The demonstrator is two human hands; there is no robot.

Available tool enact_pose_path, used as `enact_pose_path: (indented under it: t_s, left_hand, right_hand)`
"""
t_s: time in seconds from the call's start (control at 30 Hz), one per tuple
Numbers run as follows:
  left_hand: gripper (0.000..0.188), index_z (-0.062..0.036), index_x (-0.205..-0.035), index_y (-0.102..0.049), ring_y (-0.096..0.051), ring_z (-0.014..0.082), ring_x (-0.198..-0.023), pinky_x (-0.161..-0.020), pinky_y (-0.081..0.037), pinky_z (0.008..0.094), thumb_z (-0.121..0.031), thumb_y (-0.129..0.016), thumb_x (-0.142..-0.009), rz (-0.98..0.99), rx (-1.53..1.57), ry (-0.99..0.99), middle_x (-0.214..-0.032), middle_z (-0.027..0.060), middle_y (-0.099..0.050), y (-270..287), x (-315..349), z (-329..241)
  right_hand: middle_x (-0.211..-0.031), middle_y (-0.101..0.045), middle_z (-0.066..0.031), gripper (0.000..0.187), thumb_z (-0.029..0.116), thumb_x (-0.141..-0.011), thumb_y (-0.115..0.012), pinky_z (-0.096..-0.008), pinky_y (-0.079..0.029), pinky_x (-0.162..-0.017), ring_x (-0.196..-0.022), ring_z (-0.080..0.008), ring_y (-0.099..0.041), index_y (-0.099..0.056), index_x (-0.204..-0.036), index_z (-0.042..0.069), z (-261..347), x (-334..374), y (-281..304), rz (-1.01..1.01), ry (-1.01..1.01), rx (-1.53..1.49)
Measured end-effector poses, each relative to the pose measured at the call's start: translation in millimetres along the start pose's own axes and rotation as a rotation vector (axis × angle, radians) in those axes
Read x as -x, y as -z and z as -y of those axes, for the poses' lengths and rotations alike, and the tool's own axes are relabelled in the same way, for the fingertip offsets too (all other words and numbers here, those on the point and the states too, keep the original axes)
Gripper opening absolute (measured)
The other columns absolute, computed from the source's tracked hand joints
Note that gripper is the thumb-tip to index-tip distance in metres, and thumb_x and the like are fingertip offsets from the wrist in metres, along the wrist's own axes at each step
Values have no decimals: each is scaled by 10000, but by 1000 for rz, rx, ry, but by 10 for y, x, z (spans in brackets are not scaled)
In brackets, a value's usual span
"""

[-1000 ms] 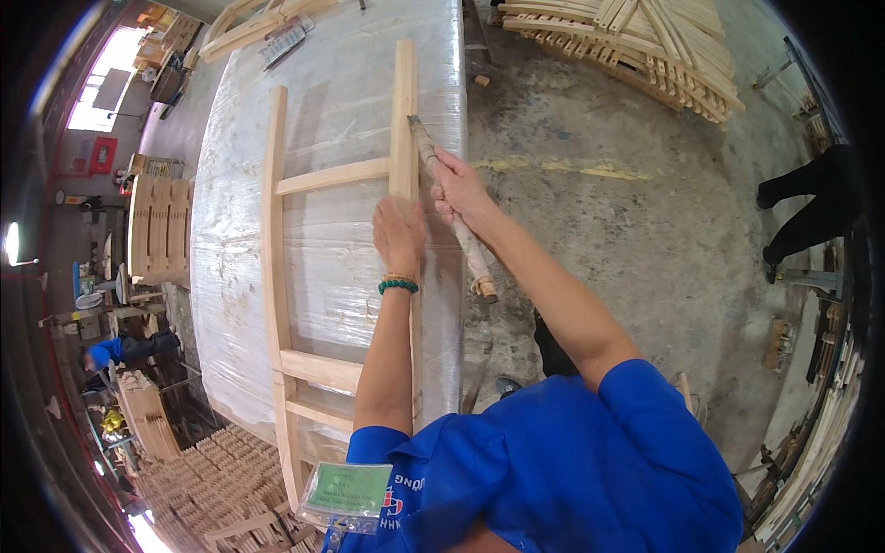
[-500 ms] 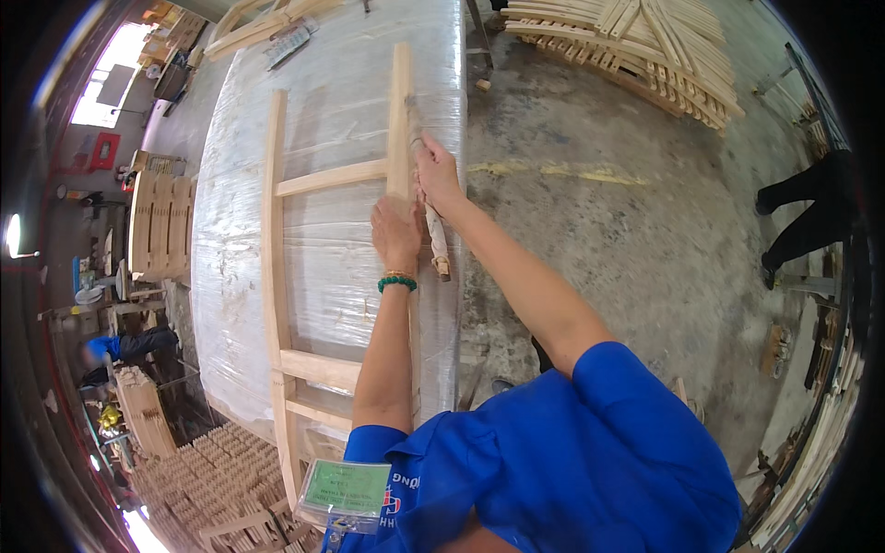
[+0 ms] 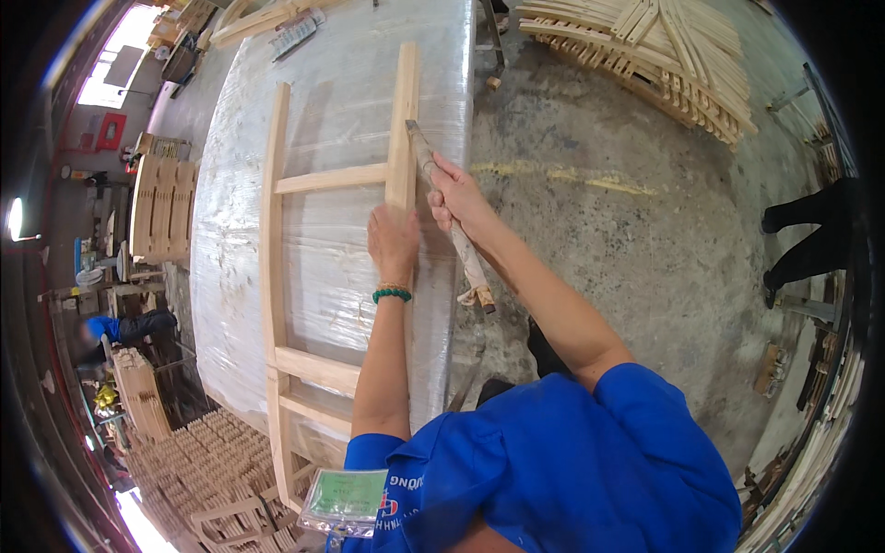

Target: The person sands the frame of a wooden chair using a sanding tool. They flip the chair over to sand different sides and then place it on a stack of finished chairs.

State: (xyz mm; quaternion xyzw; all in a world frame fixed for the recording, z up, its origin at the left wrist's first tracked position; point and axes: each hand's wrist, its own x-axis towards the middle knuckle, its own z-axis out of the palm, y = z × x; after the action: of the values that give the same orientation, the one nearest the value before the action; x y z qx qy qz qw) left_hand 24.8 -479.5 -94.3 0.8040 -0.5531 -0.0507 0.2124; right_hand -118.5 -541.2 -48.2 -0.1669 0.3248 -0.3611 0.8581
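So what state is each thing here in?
Ladder-like wooden frame: assembled, lying flat
Plastic film: wrinkled, spread under the frame
Wrapped bar: slanted, gripped
Right hand: closed around the bar
Left hand: over the frame's right rail, grip unclear
Wooden slats: stacked

Concrete floor (image 3: 599, 267), grey, stained, bearing a worn yellow stripe (image 3: 599, 182), one small wood block (image 3: 494, 83) and, at the upper right, a broad stack of pale wooden slats (image 3: 645, 55). Left side: a red wall box (image 3: 111, 132), upright pale boards (image 3: 164, 209), a co-worker (image 3: 138, 324) in blue top, close-packed wooden pieces (image 3: 198, 452) below. Far right: dark-trousered legs (image 3: 807, 226).
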Motion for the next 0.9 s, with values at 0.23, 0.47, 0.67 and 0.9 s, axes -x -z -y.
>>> enact_pose_path:
  t_s: [0.23,0.47,0.67,0.9]
  left_hand:
    - [425,16,-1053,-497,-519,416,-1017,-853,-428,480,-303,-658,-820,-1,10,-47,-1037,236,-561,-34,-7,32]
    - [449,8,-1032,-502,-525,399,-1022,-847,-433,468,-379,-632,-846,-34,-24,-40,-1030,215,-570,22,14,122]
    - [472,30,-1085,-523,-537,397,-1013,-874,-424,462,-337,-663,-825,8,44,37,-1052,237,-573,65,-30,6]
    - [509,15,-1172,-544,-521,341,-1106,-985,-390,435,-195,-756,-760,-489,16,314,-1155,177,-574,676,883,1016]
  right_hand:
    - [-595,-399,1,506,194,-974,-441,-263,-331,-338,-382,-102,-348,-302,-1460,230,-122,-105,-83,-105,64,-26]
    - [-611,-433,-2,529,226,-985,-457,-257,-331,-324,-387,-90,-365,-264,-1477,247,-435,-297,-260,-131,163,-26]
    - [-572,-420,27,520,218,-967,-488,-241,-324,-341,-414,-77,-371,-318,-1453,147,224,-722,-184,-213,567,93]
    - [-654,-500,13,214,258,-889,-597,-238,-314,-353,-426,-56,-411,-567,-883,46,860,-680,-129,-130,303,839]
